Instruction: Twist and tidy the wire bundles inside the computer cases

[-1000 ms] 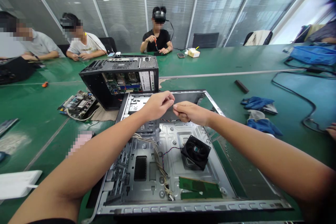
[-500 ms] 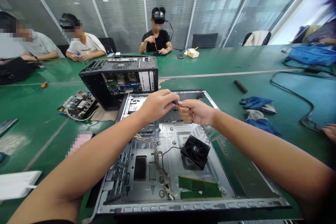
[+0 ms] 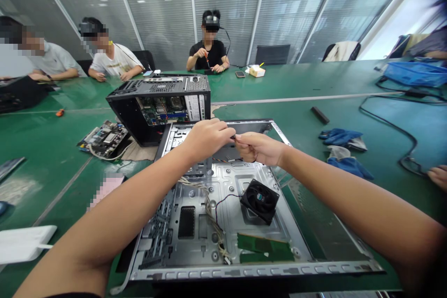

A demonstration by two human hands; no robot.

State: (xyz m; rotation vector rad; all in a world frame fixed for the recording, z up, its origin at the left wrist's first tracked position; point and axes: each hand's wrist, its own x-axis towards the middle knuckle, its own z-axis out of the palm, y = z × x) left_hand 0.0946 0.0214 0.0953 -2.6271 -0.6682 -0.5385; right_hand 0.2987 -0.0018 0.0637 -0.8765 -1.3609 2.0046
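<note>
My left hand (image 3: 209, 138) and my right hand (image 3: 260, 147) meet above the far part of an open computer case (image 3: 195, 272). The fingers of both are pinched around a small dark piece (image 3: 233, 137), mostly hidden between the fingertips. Inside the case, a black fan (image 3: 260, 200) lies tilted on the metal floor, its thin wire running left. Green memory sticks (image 3: 265, 244) rest near the front edge of the case. A bundle of pale cables (image 3: 209, 209) runs down the middle.
Behind stands a second computer case (image 3: 157, 86), with a circuit board (image 3: 106, 139) to its left. Blue gloves (image 3: 342, 137), a dark bar (image 3: 319, 115) and a black cable (image 3: 401, 135) lie at right. Across the table, several people sit. Another person's hand (image 3: 438, 177) shows at the right edge.
The fingers of my left hand have closed in more over the small dark piece, and less of it shows. My right hand has barely moved.
</note>
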